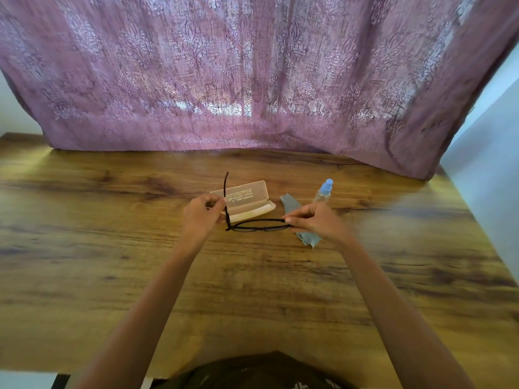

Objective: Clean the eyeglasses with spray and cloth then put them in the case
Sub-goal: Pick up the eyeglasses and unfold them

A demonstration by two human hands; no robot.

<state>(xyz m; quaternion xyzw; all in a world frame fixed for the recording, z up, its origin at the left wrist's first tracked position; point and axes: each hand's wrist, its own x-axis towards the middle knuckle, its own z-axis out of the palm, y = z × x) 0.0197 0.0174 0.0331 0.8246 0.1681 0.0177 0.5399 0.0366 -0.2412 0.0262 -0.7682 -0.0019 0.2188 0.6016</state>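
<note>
Black-framed eyeglasses [257, 224] hang just in front of the open case [243, 204] — your left hand [200, 216] pinches one temple, your right hand [314, 221] pinches the opposite corner.

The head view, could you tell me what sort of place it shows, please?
Probably a room at home: a wood-grain table stands against a patterned mauve curtain with daylight behind it, and a pale wall is at the right.

Your forearms are bare from your fingers back to the frame's bottom edge, with no sleeves, rings or watch showing. Well behind your left hand [200, 217] and right hand [316, 221], your dark garment [264, 370] shows faint pale markings.
</note>
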